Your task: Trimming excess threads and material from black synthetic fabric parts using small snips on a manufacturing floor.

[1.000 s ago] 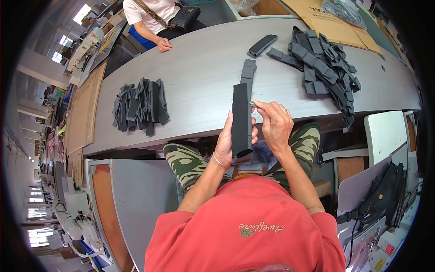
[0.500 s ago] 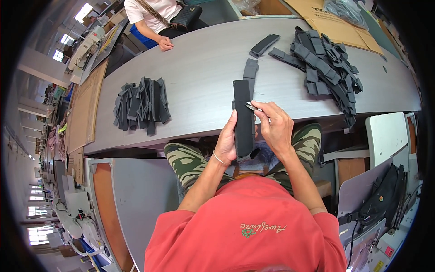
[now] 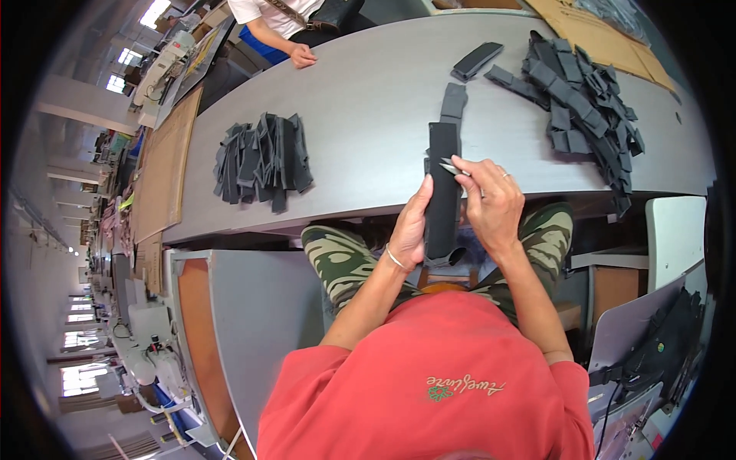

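Left grip (image 3: pixel 412 230) clenched on strip (image 3: pixel 442 192), steadying it upright; right grip (image 3: pixel 491 205) pinching snips (image 3: pixel 452 166) against strip edge above.

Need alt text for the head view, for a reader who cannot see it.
Left hand holds a long black fabric piece upright while the right hand puts small metal snips to its edge. Grey table carries two heaps of similar dark pieces.
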Motion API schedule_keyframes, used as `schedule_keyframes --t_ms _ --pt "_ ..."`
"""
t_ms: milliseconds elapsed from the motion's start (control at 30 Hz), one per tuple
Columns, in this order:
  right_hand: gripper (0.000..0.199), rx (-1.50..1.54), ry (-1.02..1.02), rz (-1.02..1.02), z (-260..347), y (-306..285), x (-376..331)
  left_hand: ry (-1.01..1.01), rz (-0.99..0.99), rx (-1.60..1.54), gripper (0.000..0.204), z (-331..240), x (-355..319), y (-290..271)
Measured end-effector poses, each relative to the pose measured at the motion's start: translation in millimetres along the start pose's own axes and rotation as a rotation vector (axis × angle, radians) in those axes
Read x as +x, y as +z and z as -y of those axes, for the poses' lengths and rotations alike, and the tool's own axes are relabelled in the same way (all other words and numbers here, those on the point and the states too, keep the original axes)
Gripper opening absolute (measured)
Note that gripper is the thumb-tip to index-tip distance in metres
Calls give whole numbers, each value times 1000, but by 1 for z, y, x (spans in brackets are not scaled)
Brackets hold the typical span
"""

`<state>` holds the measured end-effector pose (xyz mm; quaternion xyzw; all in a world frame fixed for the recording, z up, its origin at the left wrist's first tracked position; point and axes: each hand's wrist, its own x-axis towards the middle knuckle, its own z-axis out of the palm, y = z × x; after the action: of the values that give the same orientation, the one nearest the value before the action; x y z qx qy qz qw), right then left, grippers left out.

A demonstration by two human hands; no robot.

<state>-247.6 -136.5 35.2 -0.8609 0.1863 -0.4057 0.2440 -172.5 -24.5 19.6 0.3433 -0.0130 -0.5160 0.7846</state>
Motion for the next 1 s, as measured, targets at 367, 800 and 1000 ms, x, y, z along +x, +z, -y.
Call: schedule_keyframes --t_ms 367,800,1000 --pt "17 7 -40 -10 -6 3 -2 -40 133 -1 39 5 2 -21" --pt "16 88 -31 -8 -23 -20 17 55 123 319 64 -12 -9 -8" --pt "16 122 -39 25 -24 -25 17 32 178 428 67 -18 -9 -15"
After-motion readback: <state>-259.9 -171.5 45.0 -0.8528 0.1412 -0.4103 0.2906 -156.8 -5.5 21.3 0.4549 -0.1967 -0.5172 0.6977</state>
